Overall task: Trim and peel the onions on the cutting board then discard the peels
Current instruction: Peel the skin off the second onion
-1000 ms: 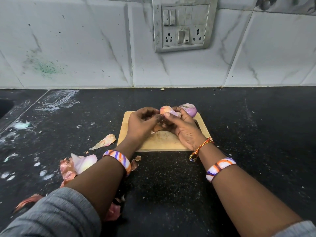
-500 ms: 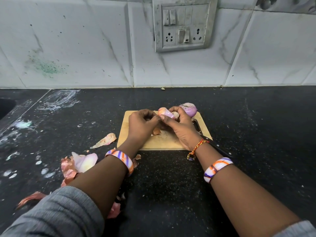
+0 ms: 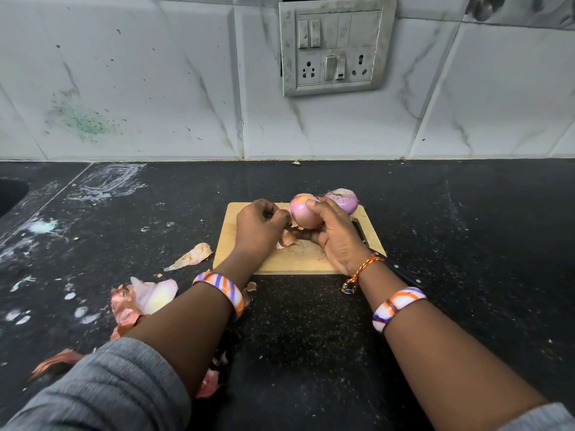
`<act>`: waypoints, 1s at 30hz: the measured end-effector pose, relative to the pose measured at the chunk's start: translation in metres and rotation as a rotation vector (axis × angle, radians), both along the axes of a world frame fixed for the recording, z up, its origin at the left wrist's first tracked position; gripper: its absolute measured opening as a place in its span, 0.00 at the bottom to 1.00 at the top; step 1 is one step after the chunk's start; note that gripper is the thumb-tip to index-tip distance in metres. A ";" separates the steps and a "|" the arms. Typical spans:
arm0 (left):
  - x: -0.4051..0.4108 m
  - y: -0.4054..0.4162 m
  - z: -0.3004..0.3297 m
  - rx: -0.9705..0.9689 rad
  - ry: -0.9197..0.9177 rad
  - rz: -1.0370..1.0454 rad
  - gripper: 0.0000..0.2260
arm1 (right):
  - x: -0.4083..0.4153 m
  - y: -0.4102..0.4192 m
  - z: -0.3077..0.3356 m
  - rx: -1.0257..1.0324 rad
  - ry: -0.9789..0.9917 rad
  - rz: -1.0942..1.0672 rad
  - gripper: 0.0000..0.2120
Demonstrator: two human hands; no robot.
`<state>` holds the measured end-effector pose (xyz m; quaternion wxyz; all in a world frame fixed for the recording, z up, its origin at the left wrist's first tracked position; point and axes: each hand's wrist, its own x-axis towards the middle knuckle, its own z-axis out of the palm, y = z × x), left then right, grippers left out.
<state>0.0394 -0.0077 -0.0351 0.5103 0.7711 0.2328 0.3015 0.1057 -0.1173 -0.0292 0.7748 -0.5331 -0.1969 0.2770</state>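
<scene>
On the black speckled table (image 3: 311,337), left side: a loose heap of onion peels (image 3: 140,301) — papery, coppery-pink, one pale fleshy layer among them — and a single curled strip of skin (image 3: 189,256) just beside the cutting board (image 3: 295,262). More scraps lie near the grey sleeve (image 3: 109,390), partly hidden by the forearm. The board is pale wood, rectangular, rounded corners. Left hand (image 3: 258,228) above the board, fingers pinched together at the root end of the onion (image 3: 303,211), on a flap of skin; whether it grips skin only, cannot tell. The onion is pink-purple, glossy, mostly bare, dry brown shreds hanging beneath. Right hand (image 3: 336,231) clamped around it, thumb on top, held up off the board. Behind it, a second onion (image 3: 342,200) — peeled, purple — sits at the board's far edge. A dark knife (image 3: 401,272) lies under the right wrist, largely hidden.
</scene>
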 end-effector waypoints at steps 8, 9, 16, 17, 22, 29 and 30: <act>0.003 0.001 -0.001 0.053 0.054 0.007 0.05 | 0.000 0.000 0.004 0.060 0.106 -0.003 0.02; 0.004 0.002 -0.002 0.010 0.038 0.001 0.05 | 0.001 0.000 0.004 0.078 0.123 -0.007 0.02; 0.001 0.001 0.001 -0.229 -0.060 -0.222 0.16 | 0.002 -0.005 0.005 0.217 0.166 0.028 0.07; 0.000 0.000 0.001 -0.204 -0.068 -0.231 0.13 | 0.002 -0.005 0.005 0.206 0.152 0.048 0.07; -0.001 0.003 -0.002 -0.236 -0.207 -0.190 0.05 | 0.000 -0.006 0.004 0.176 0.091 0.097 0.13; 0.000 0.004 -0.005 -0.177 -0.226 -0.199 0.09 | -0.002 -0.004 0.003 0.065 -0.020 0.064 0.18; 0.000 0.004 -0.005 -0.154 -0.216 -0.199 0.09 | -0.001 -0.004 0.003 0.058 -0.019 0.060 0.19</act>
